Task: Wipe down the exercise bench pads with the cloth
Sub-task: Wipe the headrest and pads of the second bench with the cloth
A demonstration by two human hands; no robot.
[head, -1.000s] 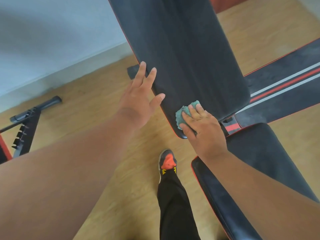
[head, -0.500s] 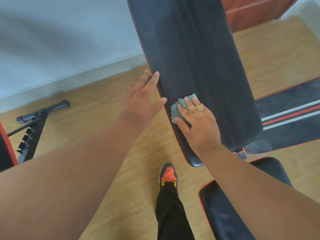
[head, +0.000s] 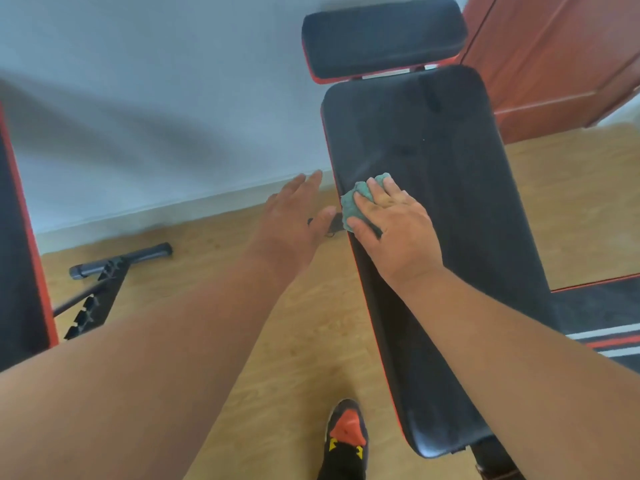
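The long black back pad of the bench, edged in red, slopes up and away from me. Above it sits a smaller black head pad. My right hand presses a bunched teal cloth against the back pad's left edge, with fingers and thumb curled over the cloth. My left hand hovers with straight fingers just left of the pad, holding nothing; I cannot tell whether its thumb touches the pad edge.
Another black and red pad stands at the far left, with a black notched frame and grey bar on the wooden floor. My shoe is beside the bench. A black striped mat lies right; a red-brown cabinet stands behind.
My right hand has slid the cloth up the left edge of the back pad. My left hand has come off the pad edge. The head pad has come into view.
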